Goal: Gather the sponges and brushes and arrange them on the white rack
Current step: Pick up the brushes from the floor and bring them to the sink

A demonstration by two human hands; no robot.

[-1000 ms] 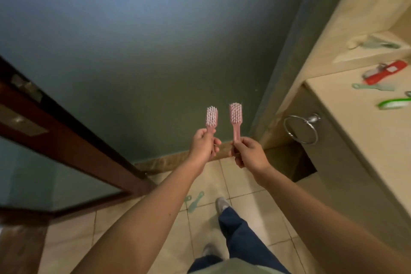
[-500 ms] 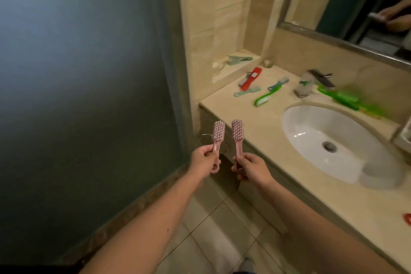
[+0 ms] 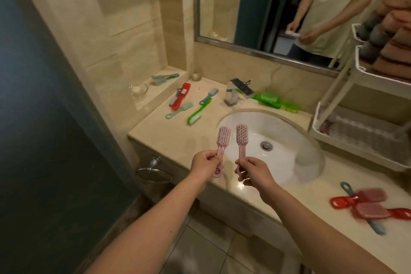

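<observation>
A person stands at a bathroom tabletop (image 3: 175, 138) with a small pink brush (image 3: 223, 139) in the left hand (image 3: 205, 163) and a second pink brush (image 3: 242, 138) in the right hand (image 3: 253, 172). Both brushes are upright, bristle heads up, above the tabletop's near edge and the rim of the sink basin (image 3: 287, 144). Each of the hands is closed round its handle low down, thumb and curled fingers pinching it, with the looped handle end poking out below; neither touches anything else. The white rack (image 3: 355, 151) stands on the tabletop at the far right, beyond the basin and well apart from both brushes. Its upper tiers carry folded towels (image 3: 393, 51), and what lies in its lowest tray is too blurred to name. The step in hand looks like the carry to that rack. Done well, the brushes would travel right across the basin in a firm grip, the nearer right hand setting down first, and the pair would lie side by side in the low tray, heads the same way. More wait on the tabletop: a green brush (image 3: 198, 113) and a red brush (image 3: 181, 97) left of the tap (image 3: 239, 91), and red-handled brushes (image 3: 367, 204) at the near right
</observation>
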